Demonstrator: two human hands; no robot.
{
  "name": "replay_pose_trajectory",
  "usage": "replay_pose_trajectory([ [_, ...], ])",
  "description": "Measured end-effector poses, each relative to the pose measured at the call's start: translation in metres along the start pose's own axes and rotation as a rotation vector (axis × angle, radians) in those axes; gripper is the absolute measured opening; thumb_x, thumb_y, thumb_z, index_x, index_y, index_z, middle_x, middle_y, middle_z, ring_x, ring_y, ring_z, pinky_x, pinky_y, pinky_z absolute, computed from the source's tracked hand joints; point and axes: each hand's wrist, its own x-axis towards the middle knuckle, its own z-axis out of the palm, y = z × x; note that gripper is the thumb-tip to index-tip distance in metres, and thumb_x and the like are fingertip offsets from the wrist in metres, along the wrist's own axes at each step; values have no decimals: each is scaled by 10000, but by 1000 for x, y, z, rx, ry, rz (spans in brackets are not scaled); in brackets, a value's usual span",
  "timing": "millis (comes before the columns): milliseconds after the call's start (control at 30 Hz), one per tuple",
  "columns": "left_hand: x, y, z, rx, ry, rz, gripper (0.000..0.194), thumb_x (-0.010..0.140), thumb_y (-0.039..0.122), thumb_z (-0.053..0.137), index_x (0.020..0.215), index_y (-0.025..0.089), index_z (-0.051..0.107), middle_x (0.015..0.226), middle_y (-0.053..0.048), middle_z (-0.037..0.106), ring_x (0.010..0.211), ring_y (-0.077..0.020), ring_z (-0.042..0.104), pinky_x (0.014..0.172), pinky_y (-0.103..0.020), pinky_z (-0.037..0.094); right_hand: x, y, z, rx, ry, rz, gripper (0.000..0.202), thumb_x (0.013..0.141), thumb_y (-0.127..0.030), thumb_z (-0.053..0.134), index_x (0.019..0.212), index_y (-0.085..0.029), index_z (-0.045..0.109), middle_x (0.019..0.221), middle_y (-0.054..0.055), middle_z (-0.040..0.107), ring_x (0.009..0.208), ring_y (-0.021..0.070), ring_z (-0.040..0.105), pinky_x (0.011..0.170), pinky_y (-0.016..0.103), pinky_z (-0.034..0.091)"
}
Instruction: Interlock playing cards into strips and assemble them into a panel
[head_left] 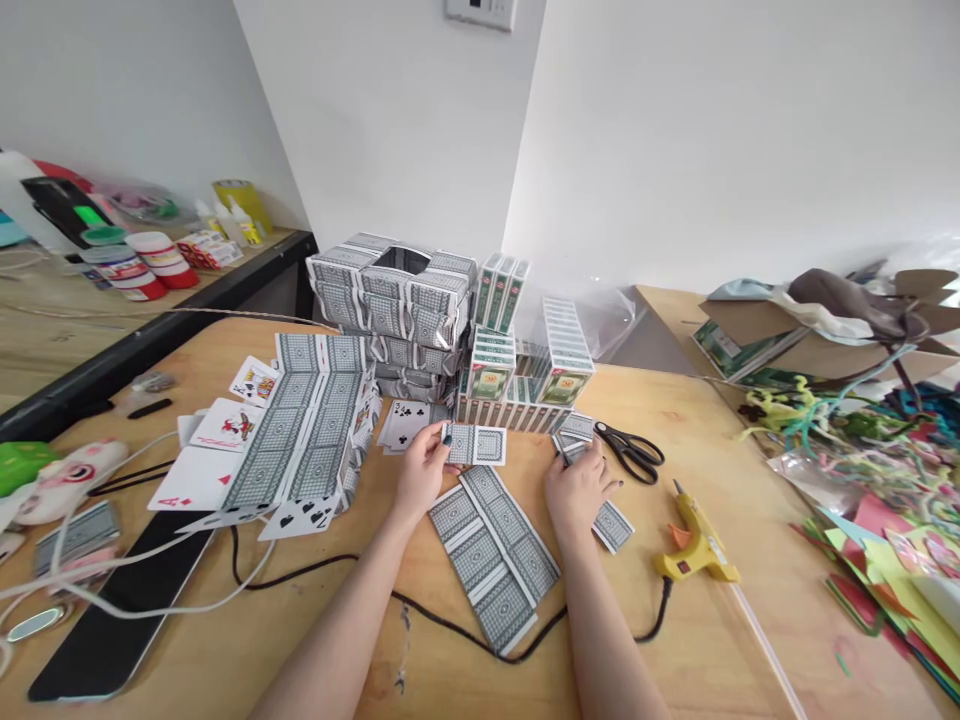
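Note:
My left hand [421,470] pinches the left end of a short strip of grey-backed playing cards [489,446], held just above the table. Over at the right, my right hand [576,495] has its fingers bent around loose playing cards [578,427]; the fingertips are partly hidden. Another loose card [613,527] lies beside that hand. Between my forearms rests a flat panel of joined cards [499,550], backs up. A larger folded card panel [300,430] stands to the left, with face-up cards around it.
Behind sit a box built from cards [390,290] and stacked card packs [517,385]. Black scissors [634,452] and a yellow glue gun [694,540] lie at right, near a pile of coloured paper [892,570]. A black cable [442,625] crosses the front; a phone [112,620] lies left.

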Motion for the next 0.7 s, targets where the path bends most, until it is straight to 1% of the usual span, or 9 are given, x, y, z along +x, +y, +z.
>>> replay_pose_trajectory([
  [100,1,-1,-1,0,5,4,357,743,208,497,1092,130,481,851,-63,639,528,-115,595,503,-255,526,-2,-1,0,43,-3,-18,568,715,-253,483,1233,-50,365,1026,230,487,1025,388,377,877,597,188],
  [233,3,-1,-3,9,18,14,358,747,220,506,1092,130,487,863,-69,640,544,-121,603,516,-261,533,-7,-8,-4,129,40,-113,586,742,-311,514,1258,-83,356,1118,221,457,1032,369,361,884,567,210],
  [333,3,-2,-5,15,28,20,360,752,221,506,1099,130,484,842,-65,638,557,-128,609,519,-264,536,-7,-11,-5,175,68,-167,599,761,-381,523,1271,-115,356,1144,193,479,1047,345,368,900,538,224],
  [500,1,1,-6,40,19,16,367,759,226,509,1116,142,482,846,-64,631,567,-134,613,541,-281,545,-4,-9,-3,215,128,-142,644,716,-498,563,1213,-111,430,1076,188,531,1012,329,415,877,500,283],
  [600,0,2,-5,31,25,23,373,760,235,515,1121,146,485,807,-50,623,567,-135,614,550,-282,547,-3,-11,-4,230,178,-129,620,693,-509,584,1159,-118,467,1063,186,517,1015,326,422,878,509,282],
  [633,0,2,-5,22,29,26,376,758,236,518,1122,147,487,791,-43,619,560,-133,612,548,-281,547,-3,-13,-5,249,163,-158,597,696,-493,589,1153,-128,467,1070,177,508,1020,318,423,881,506,286],
  [700,1,3,-5,-2,44,30,380,752,229,524,1122,149,492,757,-27,607,539,-128,605,538,-280,546,-5,-16,-6,310,67,-263,536,717,-432,587,1158,-158,451,1088,146,493,1030,293,426,884,486,306],
])
